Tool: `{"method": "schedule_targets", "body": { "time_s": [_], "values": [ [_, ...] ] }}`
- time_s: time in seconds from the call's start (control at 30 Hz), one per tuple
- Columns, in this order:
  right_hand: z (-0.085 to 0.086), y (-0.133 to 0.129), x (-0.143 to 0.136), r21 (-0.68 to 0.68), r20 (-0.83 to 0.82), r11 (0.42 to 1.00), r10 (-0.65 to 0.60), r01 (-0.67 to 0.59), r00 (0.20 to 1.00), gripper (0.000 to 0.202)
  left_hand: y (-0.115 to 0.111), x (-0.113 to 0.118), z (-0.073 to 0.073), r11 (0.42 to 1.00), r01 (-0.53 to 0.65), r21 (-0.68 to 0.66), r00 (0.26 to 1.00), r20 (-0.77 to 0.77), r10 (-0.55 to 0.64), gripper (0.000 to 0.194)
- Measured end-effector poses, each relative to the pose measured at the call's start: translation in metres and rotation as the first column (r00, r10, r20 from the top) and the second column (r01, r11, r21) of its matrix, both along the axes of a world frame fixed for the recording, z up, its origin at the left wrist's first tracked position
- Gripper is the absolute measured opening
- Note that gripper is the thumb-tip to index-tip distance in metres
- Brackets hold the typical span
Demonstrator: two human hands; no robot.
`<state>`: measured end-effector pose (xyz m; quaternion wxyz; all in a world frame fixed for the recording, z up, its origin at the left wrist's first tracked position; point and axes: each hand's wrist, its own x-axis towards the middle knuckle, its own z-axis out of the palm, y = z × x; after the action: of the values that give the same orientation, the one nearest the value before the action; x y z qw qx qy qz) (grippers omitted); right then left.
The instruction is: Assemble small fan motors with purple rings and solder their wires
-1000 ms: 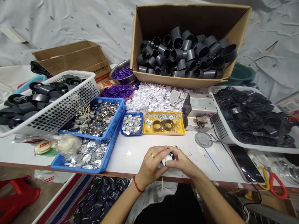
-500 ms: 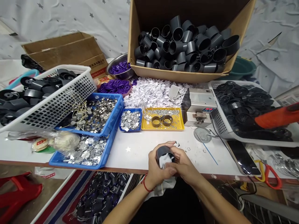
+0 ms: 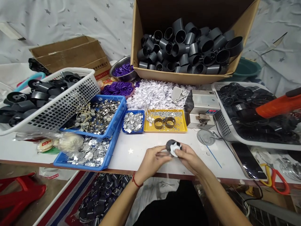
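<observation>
My right hand (image 3: 189, 158) grips a dark grey plastic cylinder (image 3: 169, 144) just above the front of the white table. Its thumb presses on a white piece (image 3: 174, 149) with pointed corners at the cylinder's near end. To the left of it is my left hand (image 3: 151, 161), thumb and fingers apart and slightly blurred. The left fingertips come close to the cylinder's side; whether they touch it I cannot tell. Beyond the hands lies a yellow tray (image 3: 150, 128) with small metal bits and two dark rings (image 3: 169, 122). Beside that sits a small blue tray (image 3: 133, 131) of metal squares.
A cardboard box (image 3: 183, 78) of grey cylinders stands behind a heap of white pieces (image 3: 154, 94). A metal device (image 3: 204, 102), a small round dish (image 3: 205, 137) and a phone (image 3: 248, 161) are on the right. Blue trays (image 3: 115, 125) and a white basket (image 3: 80, 84) fill the left.
My left hand has loosened from the cylinder and moved left. The right hand keeps hold of it, moved slightly away from my body, with the white piece now at its near end.
</observation>
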<state>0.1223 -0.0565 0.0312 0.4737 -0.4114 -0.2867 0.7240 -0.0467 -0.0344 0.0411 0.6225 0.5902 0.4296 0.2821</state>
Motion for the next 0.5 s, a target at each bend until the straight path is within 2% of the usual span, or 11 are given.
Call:
{"method": "schedule_targets", "body": {
  "time_s": [0.07, 0.13, 0.2, 0.3, 0.37, 0.43, 0.5],
  "values": [
    [-0.004, 0.002, 0.001, -0.059, 0.022, 0.997, -0.043, 0.044, 0.999, 0.048, 0.000, -0.007, 0.001, 0.992, -0.047, -0.116, 0.998, -0.051, 0.041, 0.023],
    [-0.010, 0.003, -0.003, -0.073, 0.081, 0.991, -0.109, 0.115, 0.991, 0.053, -0.002, -0.008, 0.000, 0.968, -0.102, -0.231, 0.994, -0.053, 0.092, 0.025],
    [-0.016, 0.004, -0.009, -0.027, 0.167, 0.987, -0.153, 0.160, 0.974, 0.050, -0.002, -0.006, -0.004, 0.935, -0.146, -0.324, 0.989, -0.026, 0.145, 0.029],
    [-0.022, 0.004, -0.013, 0.033, 0.297, 0.994, -0.112, 0.107, 0.948, 0.046, -0.001, 0.000, -0.010, 0.905, -0.202, -0.374, 0.976, 0.003, 0.219, 0.025],
    [-0.022, 0.002, -0.012, 0.090, 0.439, 0.993, -0.104, 0.071, 0.893, 0.045, -0.001, 0.003, -0.013, 0.894, -0.230, -0.386, 0.966, 0.024, 0.259, 0.022],
    [-0.019, -0.002, -0.009, 0.180, 0.591, 0.983, -0.137, 0.035, 0.795, 0.046, -0.001, 0.005, -0.014, 0.883, -0.250, -0.398, 0.957, 0.036, 0.287, 0.018],
    [-0.016, -0.006, -0.004, 0.248, 0.674, 0.968, -0.151, -0.029, 0.723, 0.058, -0.002, 0.005, -0.014, 0.878, -0.266, -0.397, 0.950, 0.046, 0.309, 0.018]
  ]
}}
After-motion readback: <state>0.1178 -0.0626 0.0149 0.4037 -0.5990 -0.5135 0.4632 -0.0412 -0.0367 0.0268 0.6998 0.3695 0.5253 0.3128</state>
